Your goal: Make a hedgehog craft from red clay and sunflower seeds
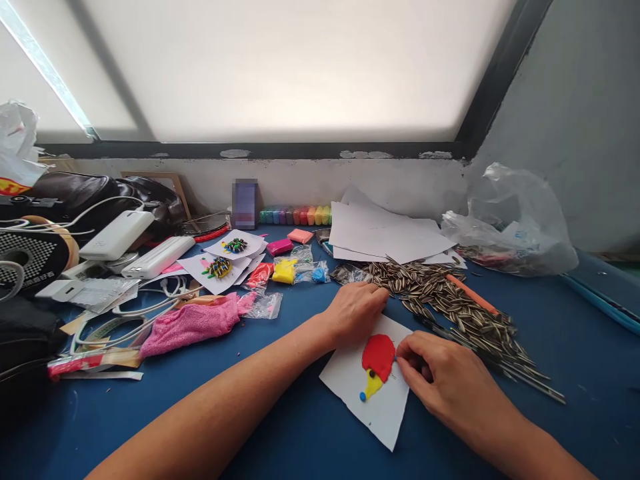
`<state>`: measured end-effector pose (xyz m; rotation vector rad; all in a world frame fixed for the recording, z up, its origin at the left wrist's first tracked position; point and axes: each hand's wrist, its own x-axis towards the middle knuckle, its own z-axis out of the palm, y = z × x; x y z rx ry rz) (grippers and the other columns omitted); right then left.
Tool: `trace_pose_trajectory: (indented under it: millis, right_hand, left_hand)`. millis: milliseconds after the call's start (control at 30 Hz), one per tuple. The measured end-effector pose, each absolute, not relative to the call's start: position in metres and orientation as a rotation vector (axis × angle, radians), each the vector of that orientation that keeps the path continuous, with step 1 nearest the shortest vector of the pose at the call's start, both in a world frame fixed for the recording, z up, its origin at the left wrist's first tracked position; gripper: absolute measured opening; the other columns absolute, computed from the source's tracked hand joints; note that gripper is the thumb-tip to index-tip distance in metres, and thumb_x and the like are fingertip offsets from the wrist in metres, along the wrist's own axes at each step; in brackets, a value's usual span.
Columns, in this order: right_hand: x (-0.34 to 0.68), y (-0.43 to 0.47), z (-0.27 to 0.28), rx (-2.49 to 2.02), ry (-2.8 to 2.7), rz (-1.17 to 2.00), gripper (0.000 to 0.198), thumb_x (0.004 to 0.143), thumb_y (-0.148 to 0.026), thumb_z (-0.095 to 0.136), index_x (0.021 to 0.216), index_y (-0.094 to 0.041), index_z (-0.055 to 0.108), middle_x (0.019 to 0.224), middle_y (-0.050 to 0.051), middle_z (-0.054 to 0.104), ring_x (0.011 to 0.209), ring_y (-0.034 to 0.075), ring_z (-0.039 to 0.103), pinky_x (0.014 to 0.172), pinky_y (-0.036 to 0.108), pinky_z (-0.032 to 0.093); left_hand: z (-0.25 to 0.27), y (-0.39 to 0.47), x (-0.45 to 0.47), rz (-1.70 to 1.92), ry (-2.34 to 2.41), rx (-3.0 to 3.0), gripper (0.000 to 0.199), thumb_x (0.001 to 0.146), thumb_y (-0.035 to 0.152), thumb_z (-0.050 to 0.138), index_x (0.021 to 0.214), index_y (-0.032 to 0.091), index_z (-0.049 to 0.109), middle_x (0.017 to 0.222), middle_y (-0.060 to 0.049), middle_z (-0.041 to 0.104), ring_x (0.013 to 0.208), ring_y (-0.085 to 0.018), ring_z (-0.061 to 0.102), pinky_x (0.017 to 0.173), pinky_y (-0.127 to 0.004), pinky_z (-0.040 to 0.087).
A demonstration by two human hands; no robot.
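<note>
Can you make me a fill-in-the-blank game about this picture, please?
1. The biggest clay piece on the white paper is colored ____.
2. The little round ball at the tip of the yellow piece is ____.
3. The hand nearer the pink cloth is the person's ____ hand.
4. The stick by the seeds is ____.

Missing words: red; blue; left; orange.
</note>
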<state>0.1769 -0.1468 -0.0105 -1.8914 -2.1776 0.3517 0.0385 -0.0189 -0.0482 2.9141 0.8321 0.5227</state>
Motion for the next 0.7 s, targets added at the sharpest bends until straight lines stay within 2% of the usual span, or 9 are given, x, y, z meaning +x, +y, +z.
trace_pose_trajectory:
  millis: [200, 400, 700]
  right_hand:
    - [0.182, -0.148, -0.006, -1.922, -2.181, 0.452, 0.022, 0.087, -0.025, 0.046, 0.078, -0.024, 0.066, 0.073, 0.001, 0.067, 0.06, 0.016, 0.06, 0.055, 0.027, 0.041]
    - [0.188, -0.146, -0.009, -1.892, -2.162, 0.488, 0.027, 0.088, -0.026, 0.043, 0.086, -0.026, 0.07, 0.085, 0.002, 0.071, 0.074, 0.019, 0.066, 0.068, 0.03, 0.048]
    - [0.191, -0.153, -0.013, -1.765, -2.21, 0.369, 0.028, 0.091, -0.024, 0.043, 0.091, -0.027, 0.071, 0.083, 0.001, 0.07, 0.07, 0.017, 0.067, 0.064, 0.028, 0.05]
  left_hand:
    - [-0.049, -0.018, 0.037, 0.541, 0.819, 2.92, 0.015, 0.092, 0.017, 0.038, 0.083, 0.019, 0.05, 0.085, -0.002, 0.063, 0.077, -0.015, 0.056, 0.068, -0.028, 0.039]
    - [-0.049, -0.018, 0.039, 0.545, 0.821, 2.937, 0.015, 0.092, 0.017, 0.039, 0.083, 0.019, 0.05, 0.086, -0.002, 0.064, 0.077, -0.015, 0.056, 0.066, -0.028, 0.039]
    - [-0.05, -0.018, 0.039, 0.538, 0.82, 2.939, 0.014, 0.092, 0.017, 0.039, 0.084, 0.019, 0.051, 0.085, -0.003, 0.063, 0.076, -0.016, 0.056, 0.066, -0.028, 0.04]
